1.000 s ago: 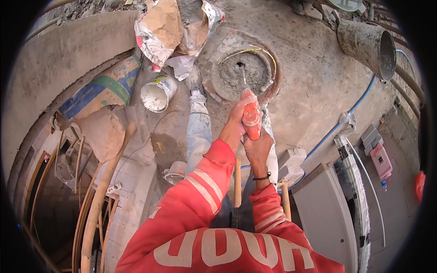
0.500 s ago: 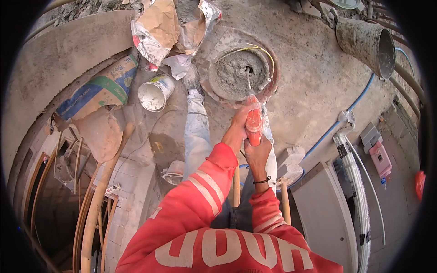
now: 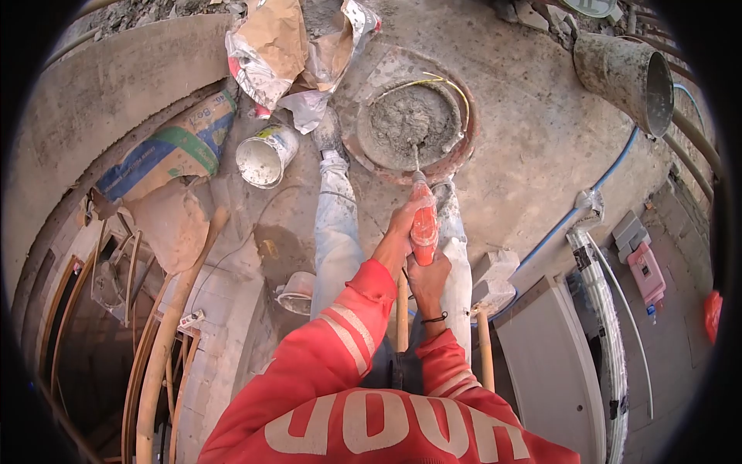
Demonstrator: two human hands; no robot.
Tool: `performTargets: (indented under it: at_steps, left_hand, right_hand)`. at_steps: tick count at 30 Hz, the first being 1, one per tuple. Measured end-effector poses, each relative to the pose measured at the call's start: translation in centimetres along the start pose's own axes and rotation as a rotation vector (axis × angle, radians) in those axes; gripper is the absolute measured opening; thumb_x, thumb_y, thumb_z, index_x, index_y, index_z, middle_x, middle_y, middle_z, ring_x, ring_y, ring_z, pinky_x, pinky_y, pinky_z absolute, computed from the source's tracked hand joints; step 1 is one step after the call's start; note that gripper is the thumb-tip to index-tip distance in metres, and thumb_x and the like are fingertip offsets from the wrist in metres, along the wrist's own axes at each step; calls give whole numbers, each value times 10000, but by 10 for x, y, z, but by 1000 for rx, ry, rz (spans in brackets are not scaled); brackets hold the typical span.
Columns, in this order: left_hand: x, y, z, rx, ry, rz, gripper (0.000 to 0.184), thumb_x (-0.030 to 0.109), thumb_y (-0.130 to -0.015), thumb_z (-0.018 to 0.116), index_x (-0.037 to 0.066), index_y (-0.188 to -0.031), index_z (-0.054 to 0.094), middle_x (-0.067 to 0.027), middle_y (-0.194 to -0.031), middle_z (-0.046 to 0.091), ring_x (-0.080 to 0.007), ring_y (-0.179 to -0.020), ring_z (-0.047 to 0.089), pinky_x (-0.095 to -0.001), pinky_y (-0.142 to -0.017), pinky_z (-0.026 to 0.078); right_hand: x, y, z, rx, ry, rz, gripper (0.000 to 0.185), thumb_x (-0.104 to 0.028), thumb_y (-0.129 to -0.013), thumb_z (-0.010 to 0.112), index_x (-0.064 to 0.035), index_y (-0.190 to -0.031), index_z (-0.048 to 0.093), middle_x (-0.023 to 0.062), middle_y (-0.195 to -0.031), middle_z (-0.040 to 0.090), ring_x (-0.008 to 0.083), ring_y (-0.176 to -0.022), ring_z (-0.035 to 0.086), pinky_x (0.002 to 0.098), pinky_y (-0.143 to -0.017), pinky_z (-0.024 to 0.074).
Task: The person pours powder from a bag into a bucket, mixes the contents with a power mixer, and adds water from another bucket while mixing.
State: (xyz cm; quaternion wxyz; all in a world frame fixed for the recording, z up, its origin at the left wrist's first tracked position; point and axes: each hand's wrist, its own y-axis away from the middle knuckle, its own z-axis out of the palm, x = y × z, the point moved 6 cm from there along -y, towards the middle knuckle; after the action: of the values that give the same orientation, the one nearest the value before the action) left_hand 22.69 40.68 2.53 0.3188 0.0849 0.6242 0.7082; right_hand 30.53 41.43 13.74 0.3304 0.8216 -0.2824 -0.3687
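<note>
Both my hands hold an orange power drill with a mixing shaft. My left hand grips the drill's body near the front. Lower down, my right hand is closed round its rear handle. The shaft's far end dips into wet grey mortar near the close side of a round bucket, hiding its tip. A yellowish rim piece or hose curves along the bucket's right edge.
A white bucket stands left of my leg, below torn paper bags. A cement bag leans at left. An empty dirty bucket lies at upper right near a blue hose. Wooden poles rise at lower left.
The drill and both hands have shifted slightly left and toward me. The shaft has moved from the mortar's middle to the bucket's near side.
</note>
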Motion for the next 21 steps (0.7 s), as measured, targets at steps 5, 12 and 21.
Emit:
performTargets:
  at_steps: [5, 12, 21]
  left_hand:
    - [-1, 4, -15, -131, 87, -17, 294, 283, -886, 765, 75, -1049, 635, -98, -920, 676, -267, -770, 690, -399, -611, 598]
    - [-1, 9, -33, -104, 137, 14, 302, 267, -895, 764, 63, -1079, 639, -108, -965, 684, -268, -820, 689, -385, -713, 619]
    - [3, 21, -47, -241, 236, 17, 447, 305, -873, 770, 43, -1197, 607, -156, -1045, 671, -296, -830, 686, -418, -714, 609]
  right_hand:
    - [-8, 10, 6, -9, 7, -26, 279, -121, -773, 738, 46, -997, 724, 213, -816, 736, 257, -767, 717, 402, -715, 544]
    - [-4, 13, 15, -33, 94, -79, 295, -152, -768, 781, 11, -1009, 734, 240, -832, 721, 408, -798, 726, 441, -709, 550]
    - [-8, 20, 24, -108, 215, -142, 250, -223, -773, 782, -13, -855, 675, 231, -793, 699, 448, -773, 693, 483, -681, 535]
